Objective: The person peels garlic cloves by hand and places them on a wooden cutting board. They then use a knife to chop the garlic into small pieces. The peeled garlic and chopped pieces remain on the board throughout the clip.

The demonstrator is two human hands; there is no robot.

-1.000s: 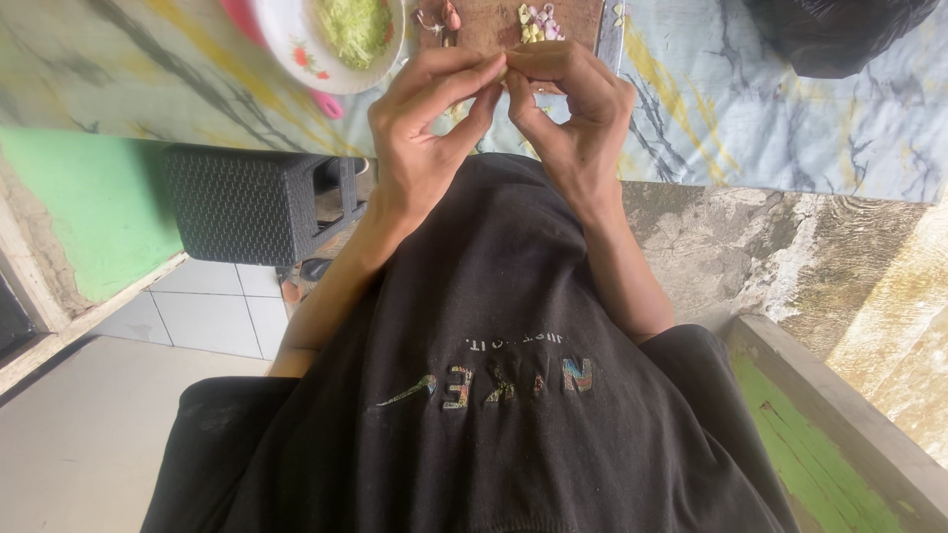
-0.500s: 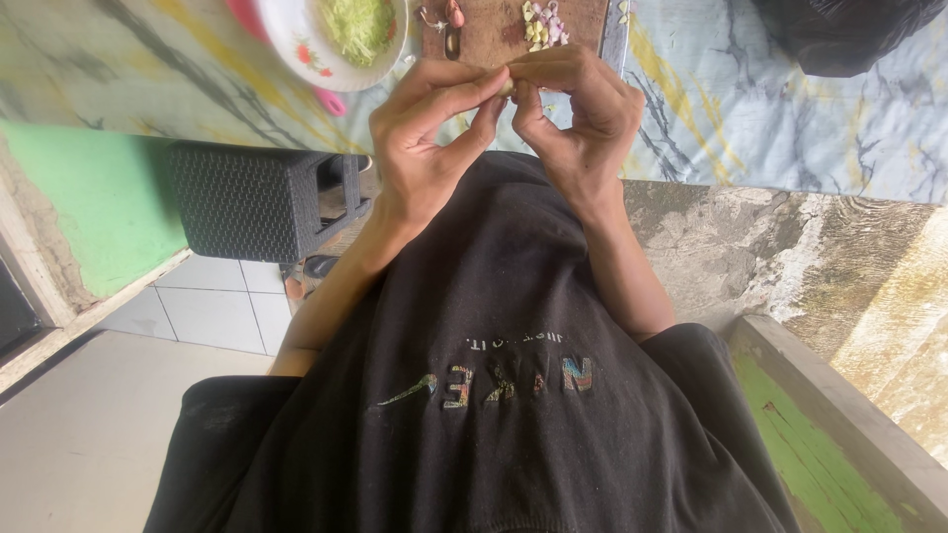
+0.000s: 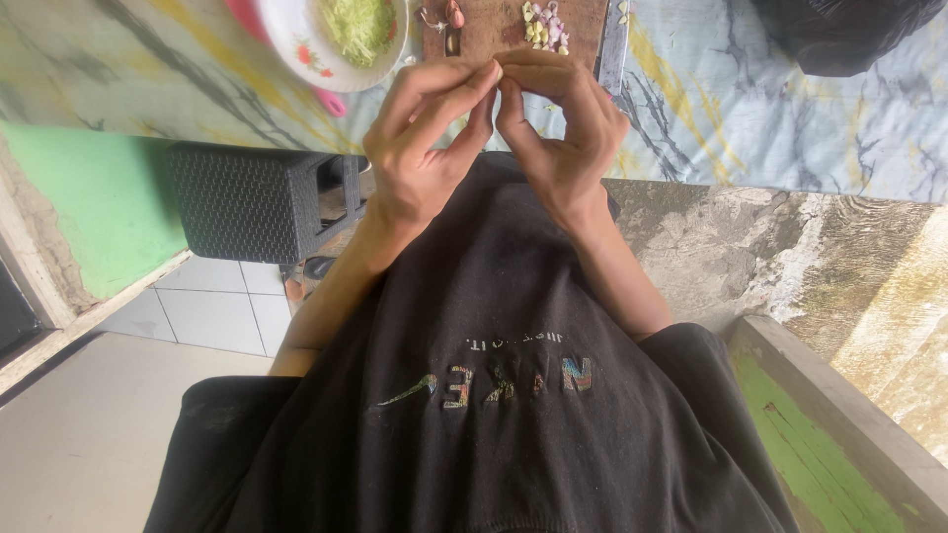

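Observation:
My left hand (image 3: 425, 148) and my right hand (image 3: 563, 128) are raised in front of my chest over my black shirt (image 3: 494, 395). Their fingertips meet and pinch a small pale piece (image 3: 497, 71), which is mostly hidden by the fingers. Just beyond the hands lies a wooden cutting board (image 3: 489, 30) with a small heap of chopped pale and purple bits (image 3: 545, 25) and a few reddish pieces (image 3: 449, 15). A grey knife blade (image 3: 612, 44) lies along the board's right edge.
A white bowl with a red pattern (image 3: 306, 49) holds shredded green stuff, left of the board, with something pink (image 3: 331, 101) under it. A marbled cloth (image 3: 750, 109) covers the surface. A black bag (image 3: 839, 30) sits far right. A black woven box (image 3: 247, 197) stands lower left.
Both hands have shifted a little and the fingertips have closed together on the small piece. The board and bowl stay put.

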